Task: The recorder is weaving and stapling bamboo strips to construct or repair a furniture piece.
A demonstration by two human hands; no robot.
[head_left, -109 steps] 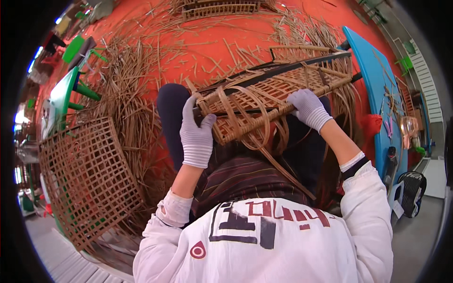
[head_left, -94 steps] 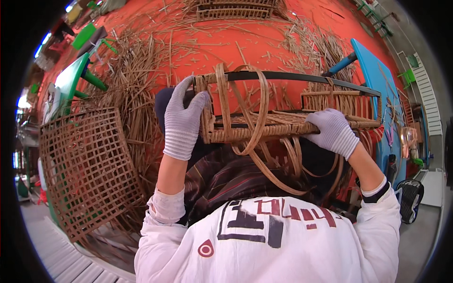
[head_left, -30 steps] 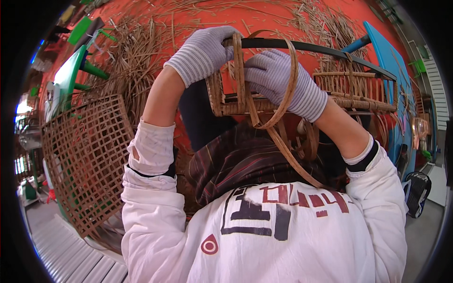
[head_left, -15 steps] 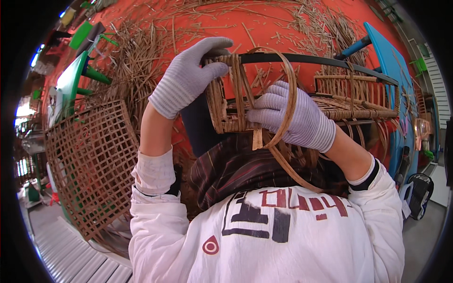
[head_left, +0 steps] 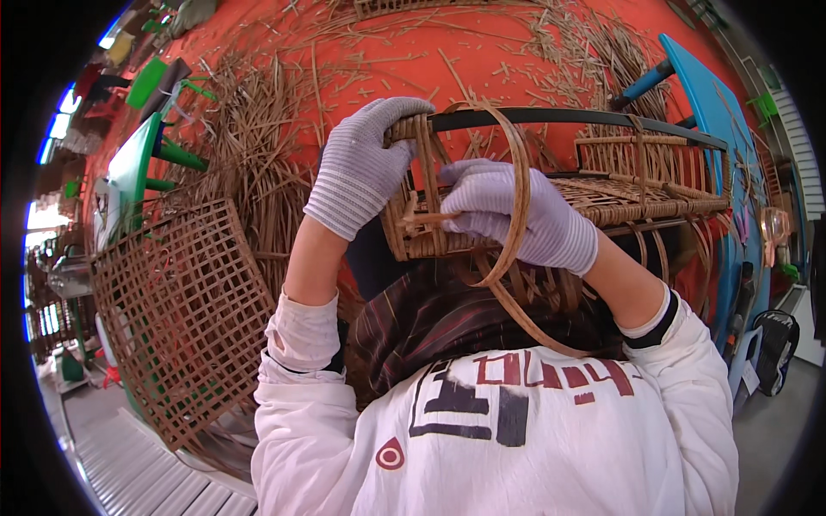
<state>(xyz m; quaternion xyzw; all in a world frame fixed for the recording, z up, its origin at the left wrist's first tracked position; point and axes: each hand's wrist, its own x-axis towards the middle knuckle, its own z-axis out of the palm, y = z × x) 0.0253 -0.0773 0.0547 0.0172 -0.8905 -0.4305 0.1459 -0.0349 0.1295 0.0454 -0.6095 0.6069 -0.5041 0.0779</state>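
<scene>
A woven rattan basket frame (head_left: 671, 205) with a dark rim bar (head_left: 559, 115) lies across my lap. My left hand (head_left: 357, 168), in a pale striped knit glove, is closed round its wrapped left corner, thumb on the near side. Inside the frame, just right of that corner, my gloved right hand (head_left: 538, 219) pinches the end of a flat rattan strip (head_left: 521, 185). The strip's tip points left at the corner's uprights. From there it loops up over the rim bar and trails down over the dark patterned cloth (head_left: 413, 314) on my lap.
An open-grid woven panel (head_left: 181, 318) leans at the left by a green stool (head_left: 133, 176). Loose strips (head_left: 249, 138) and scraps litter the red floor (head_left: 387, 52). A blue table (head_left: 701, 112) on its side stands right, with a black bag (head_left: 777, 348) nearby.
My right hand has turned the strip's end from hanging down to pointing left at the corner. The left hand still grips the corner; the view has shifted slightly.
</scene>
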